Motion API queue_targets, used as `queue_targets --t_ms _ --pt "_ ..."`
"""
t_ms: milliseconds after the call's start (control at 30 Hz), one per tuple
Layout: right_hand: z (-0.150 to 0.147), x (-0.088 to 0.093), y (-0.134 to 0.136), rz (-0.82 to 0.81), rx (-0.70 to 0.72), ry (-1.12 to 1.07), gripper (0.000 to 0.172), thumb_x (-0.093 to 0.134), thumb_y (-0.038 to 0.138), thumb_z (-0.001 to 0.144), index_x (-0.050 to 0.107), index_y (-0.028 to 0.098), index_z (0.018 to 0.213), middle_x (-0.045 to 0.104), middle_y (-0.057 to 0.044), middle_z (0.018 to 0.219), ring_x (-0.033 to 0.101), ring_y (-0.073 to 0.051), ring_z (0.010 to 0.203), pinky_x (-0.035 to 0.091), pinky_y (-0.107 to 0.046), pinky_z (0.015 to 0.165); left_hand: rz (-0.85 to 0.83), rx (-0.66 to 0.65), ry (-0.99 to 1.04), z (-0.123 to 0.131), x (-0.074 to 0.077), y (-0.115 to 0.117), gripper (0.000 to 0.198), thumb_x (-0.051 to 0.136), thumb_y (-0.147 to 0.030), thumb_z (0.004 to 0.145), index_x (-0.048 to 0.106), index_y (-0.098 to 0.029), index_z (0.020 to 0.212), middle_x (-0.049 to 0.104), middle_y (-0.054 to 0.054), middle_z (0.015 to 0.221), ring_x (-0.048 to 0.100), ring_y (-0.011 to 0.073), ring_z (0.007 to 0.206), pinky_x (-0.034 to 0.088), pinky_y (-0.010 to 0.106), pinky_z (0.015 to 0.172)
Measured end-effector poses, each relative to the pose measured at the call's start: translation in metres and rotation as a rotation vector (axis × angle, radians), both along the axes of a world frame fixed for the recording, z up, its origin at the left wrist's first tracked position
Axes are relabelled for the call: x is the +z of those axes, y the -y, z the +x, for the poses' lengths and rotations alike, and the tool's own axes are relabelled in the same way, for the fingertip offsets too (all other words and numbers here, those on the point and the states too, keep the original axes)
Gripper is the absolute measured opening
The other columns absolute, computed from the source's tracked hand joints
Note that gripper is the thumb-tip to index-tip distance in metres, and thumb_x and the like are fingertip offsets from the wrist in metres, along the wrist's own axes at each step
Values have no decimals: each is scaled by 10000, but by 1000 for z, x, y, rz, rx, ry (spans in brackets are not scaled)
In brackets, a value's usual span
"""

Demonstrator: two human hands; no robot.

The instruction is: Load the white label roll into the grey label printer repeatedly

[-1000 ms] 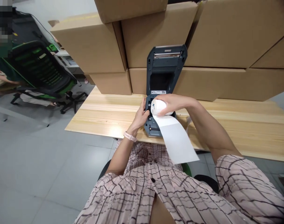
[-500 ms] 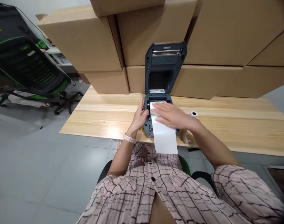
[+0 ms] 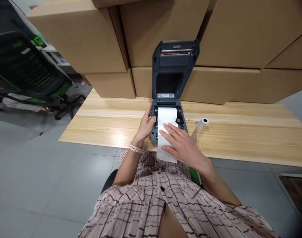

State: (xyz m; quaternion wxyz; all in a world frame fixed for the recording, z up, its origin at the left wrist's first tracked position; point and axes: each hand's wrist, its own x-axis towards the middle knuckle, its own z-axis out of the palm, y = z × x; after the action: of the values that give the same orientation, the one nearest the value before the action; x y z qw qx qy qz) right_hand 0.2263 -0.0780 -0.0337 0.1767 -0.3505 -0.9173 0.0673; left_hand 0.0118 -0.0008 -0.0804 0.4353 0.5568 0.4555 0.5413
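Note:
A dark grey label printer [image 3: 174, 71] sits on the wooden table [image 3: 240, 135] with its lid raised. A white paper roll [image 3: 167, 115] lies in its bay, and a loose strip of paper [image 3: 163, 150] hangs over the front edge. My left hand [image 3: 147, 124] grips the printer's left side, fingers curled around it. My right hand [image 3: 182, 145] lies flat on the paper strip, fingers stretched out and spread.
Large cardboard boxes [image 3: 86, 43] are stacked along the back of the table behind the printer. A small empty paper core [image 3: 201, 124] lies on the table to the right. A black and green office chair [image 3: 26, 72] stands at the left on the grey tile floor.
My right hand set the roll down into the printer bay, let go of it and slid back onto the paper strip. The left hand stayed on the printer's side.

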Motion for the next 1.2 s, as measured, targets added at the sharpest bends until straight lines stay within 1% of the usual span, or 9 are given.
queue_targets --t_ms 167,333,633,733,900,967,1033,1133,1200 --pt "7 0 0 0 16 -11 547 421 584 1114 579 300 1554 519 -82 1691 436 -332 1603 521 -591 1178 4 -4 52 -3 -7 -3 697 611 -352 954 453 -296 1631 435 66 1753 428 294 1602 287 526 1361" --pt "9 -1 1 45 21 -28 549 408 581 1118 622 250 1500 552 -80 1667 486 -323 1569 544 -552 1152 9 -14 117 -5 -11 -3 689 690 -439 929 526 -281 1579 508 91 1703 486 304 1552 316 502 1336" --pt "9 -1 1 45 30 -53 526 437 545 1121 626 238 1505 565 -88 1655 511 -316 1553 537 -543 1174 -35 13 197 0 -1 -1 685 779 -467 864 595 -305 1503 552 73 1669 484 310 1559 294 514 1349" --pt "8 -1 6 30 44 -77 544 449 547 1119 615 219 1520 579 -105 1641 534 -313 1536 547 -545 1169 -149 46 255 6 4 17 760 766 -481 878 514 -271 1563 481 110 1720 440 322 1600 290 529 1355" --pt "22 9 3 -86 129 -193 515 530 548 1098 655 246 1495 631 -99 1589 597 -320 1481 568 -584 1151 -290 74 269 21 14 75 881 781 -553 892 413 -274 1643 434 125 1744 409 368 1620 319 563 1352" --pt "32 21 -20 -169 196 -328 400 575 531 1090 721 335 1406 749 -32 1439 712 -272 1334 610 -539 1108 -304 28 255 24 19 92 998 839 -548 849 347 -310 1684 463 123 1724 449 390 1591 362 598 1326" --pt "37 36 -61 -151 127 -556 325 611 531 1078 762 371 1317 807 8 1307 762 -238 1212 627 -502 1081 -324 2 240 24 23 101 1090 874 -536 818 288 -330 1713 474 129 1714 474 404 1570 394 621 1302" --pt "31 62 -149 56 -183 -955 542 582 696 1035 669 313 1409 699 -25 1495 632 -231 1397 496 -506 1242 -354 -19 205 22 26 103 1152 881 -533 815 220 -340 1739 433 128 1739 449 415 1587 416 622 1287" --pt "19 80 -207 -43 -237 -1106 636 535 790 995 609 341 1438 630 23 1581 563 -169 1456 465 -410 1275 -354 -19 162 21 27 104 1153 871 -546 825 203 -344 1744 342 114 1790 402 421 1615 417 610 1290"
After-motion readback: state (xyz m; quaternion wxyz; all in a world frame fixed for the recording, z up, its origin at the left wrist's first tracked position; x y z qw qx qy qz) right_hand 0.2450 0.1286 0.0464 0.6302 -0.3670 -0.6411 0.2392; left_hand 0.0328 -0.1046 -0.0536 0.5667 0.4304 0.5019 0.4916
